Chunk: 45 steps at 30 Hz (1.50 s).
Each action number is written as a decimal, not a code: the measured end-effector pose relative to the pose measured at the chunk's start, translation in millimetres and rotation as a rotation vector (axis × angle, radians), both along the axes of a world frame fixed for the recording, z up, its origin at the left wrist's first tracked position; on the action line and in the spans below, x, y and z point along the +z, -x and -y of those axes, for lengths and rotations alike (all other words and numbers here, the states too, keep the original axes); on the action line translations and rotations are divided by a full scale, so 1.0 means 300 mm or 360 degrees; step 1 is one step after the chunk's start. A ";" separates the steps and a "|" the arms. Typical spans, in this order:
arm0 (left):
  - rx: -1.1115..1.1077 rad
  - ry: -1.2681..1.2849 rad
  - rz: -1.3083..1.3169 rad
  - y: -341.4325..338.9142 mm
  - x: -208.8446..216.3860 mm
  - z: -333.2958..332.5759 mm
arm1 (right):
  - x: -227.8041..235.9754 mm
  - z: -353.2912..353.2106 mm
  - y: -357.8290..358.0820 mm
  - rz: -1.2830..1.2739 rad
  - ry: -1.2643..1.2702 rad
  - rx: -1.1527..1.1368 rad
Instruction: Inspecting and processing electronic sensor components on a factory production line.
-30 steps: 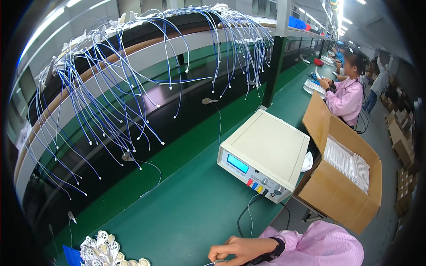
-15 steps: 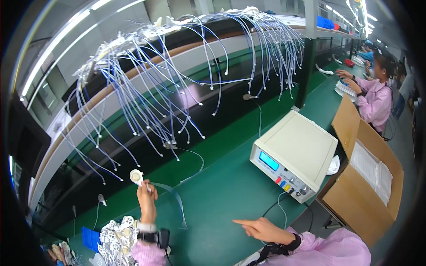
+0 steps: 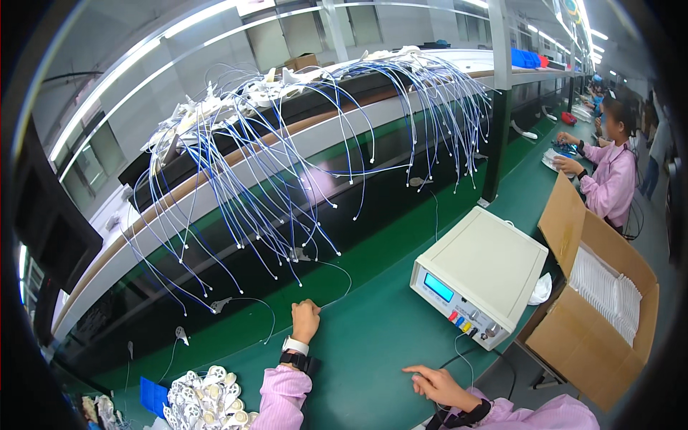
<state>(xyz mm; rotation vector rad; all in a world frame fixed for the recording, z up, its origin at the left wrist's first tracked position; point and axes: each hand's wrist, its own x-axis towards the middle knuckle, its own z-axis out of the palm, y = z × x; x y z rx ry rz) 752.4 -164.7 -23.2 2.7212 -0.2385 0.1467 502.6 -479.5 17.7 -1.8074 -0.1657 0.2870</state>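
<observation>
My left hand (image 3: pixel 305 319) is closed over the bench, its fingertips at the end of a thin pale wire (image 3: pixel 350 278). The wire curves back to a small white part (image 3: pixel 300 255) at the dark panel behind the bench. To the left, another white part (image 3: pixel 221 305) rests there with its own wire trailing onto the green surface. My right hand (image 3: pixel 438 387) hovers over the bench near the front, index finger stretched out, holding nothing. Beside my left forearm lies a pile of white round-headed parts (image 3: pixel 204 401).
A beige instrument (image 3: pixel 480 265) with a lit screen stands on the green bench (image 3: pixel 373 315). At right is an open carton (image 3: pixel 573 337) of white pieces. Bundles of blue and white wires (image 3: pixel 265 186) hang from a shelf. A blue bin (image 3: pixel 153 395) sits left; a person in pink (image 3: pixel 609 172) works farther along.
My left hand has let go of the white part, now at the dark panel, and moved right to another part's wire. The right hand stays nearly in place. The view has shifted slightly.
</observation>
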 end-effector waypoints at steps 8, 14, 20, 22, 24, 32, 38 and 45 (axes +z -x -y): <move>0.0130 0.0362 0.1094 0.294 0.382 0.139 | 0.016 -0.005 0.006 -0.0140 -0.0209 -0.0122; -0.0022 0.0264 0.1361 0.622 0.549 0.184 | 0.162 -0.029 -0.003 0.0250 -0.0240 0.0062; -0.0208 0.1016 0.1049 0.764 0.541 0.290 | 0.375 -0.079 -0.030 0.0520 -0.0348 0.0249; -0.0362 0.1581 0.0829 0.772 0.524 0.334 | 0.423 -0.091 -0.034 0.0599 -0.0388 0.0276; -0.0458 0.2194 0.0513 0.786 0.517 0.375 | 0.456 -0.099 -0.033 0.0707 -0.0493 0.0227; -0.0090 0.2096 -0.0203 0.917 0.606 0.402 | 0.490 -0.061 -0.028 0.0709 -0.0215 -0.0001; -0.0129 0.1686 -0.0079 0.907 0.643 0.381 | 0.488 -0.071 -0.039 0.0786 -0.0210 0.0062; -0.0220 0.1413 -0.0131 0.893 0.652 0.345 | 0.476 -0.060 -0.045 0.0740 -0.0054 0.0266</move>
